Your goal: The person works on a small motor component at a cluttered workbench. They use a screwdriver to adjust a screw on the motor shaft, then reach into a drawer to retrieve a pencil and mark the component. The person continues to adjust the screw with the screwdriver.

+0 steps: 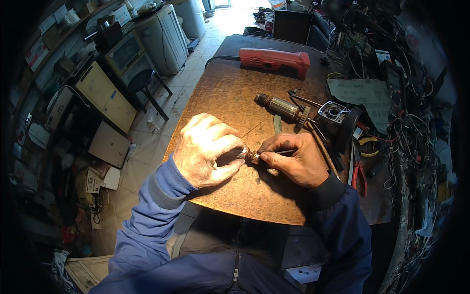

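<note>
My left hand (208,152) is closed around a motor armature (252,157), low over the wooden workbench (220,203). Its copper commutator end points right, out past my thumb; the fingers hide most of the body. Against that end, my right hand (297,159) pinches a thin grey rod (285,152) between thumb and forefinger. Whether the rod is a separate tool or part of the armature, I cannot tell. Beyond my right hand lies a second armature (284,107) with a toothed fan, and a flat narrow strip (277,123) rests beside it.
A red power tool body (274,61) with a black cord lies at the far end. To the right are a metal gear housing (335,112), a greenish paper sheet (367,104), red-handled pliers (360,179) and tangled wires. A dark stool (143,81) stands left of the bench.
</note>
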{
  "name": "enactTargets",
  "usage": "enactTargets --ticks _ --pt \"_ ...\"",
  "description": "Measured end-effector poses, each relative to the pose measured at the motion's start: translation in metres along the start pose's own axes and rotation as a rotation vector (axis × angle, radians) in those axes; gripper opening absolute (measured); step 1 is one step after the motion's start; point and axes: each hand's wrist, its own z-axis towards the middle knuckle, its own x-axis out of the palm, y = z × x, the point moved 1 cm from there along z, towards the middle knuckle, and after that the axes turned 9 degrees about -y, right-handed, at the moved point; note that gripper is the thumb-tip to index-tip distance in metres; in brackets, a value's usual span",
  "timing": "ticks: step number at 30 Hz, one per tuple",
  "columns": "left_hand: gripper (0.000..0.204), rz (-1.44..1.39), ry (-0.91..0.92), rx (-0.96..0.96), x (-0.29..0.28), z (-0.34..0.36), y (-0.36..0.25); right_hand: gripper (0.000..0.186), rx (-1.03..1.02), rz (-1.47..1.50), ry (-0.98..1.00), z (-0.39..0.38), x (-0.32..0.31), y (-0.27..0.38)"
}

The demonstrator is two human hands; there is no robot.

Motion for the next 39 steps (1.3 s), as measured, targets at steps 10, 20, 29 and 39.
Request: enactTargets --ticks 10,20,29,39 --pt "0.029 0.001 0.004 0.013 0.001 -0.001 0.002 0.01 -0.146 -0.155 0.002 0.003 0.001 -0.007" --pt "0.03 0.0 0.002 0.008 0.0 -0.001 0.002 0.011 -0.256 -0.175 0.009 0.003 0.002 -0.011" --pt "0.029 -0.001 0.017 -0.009 0.001 -0.002 0.003 0.01 -0.187 -0.156 0.02 0.003 0.001 -0.006" --pt "0.031 -0.001 0.01 -0.013 0.001 -0.002 0.003 0.007 -0.065 -0.031 0.041 0.001 0.0 -0.002"
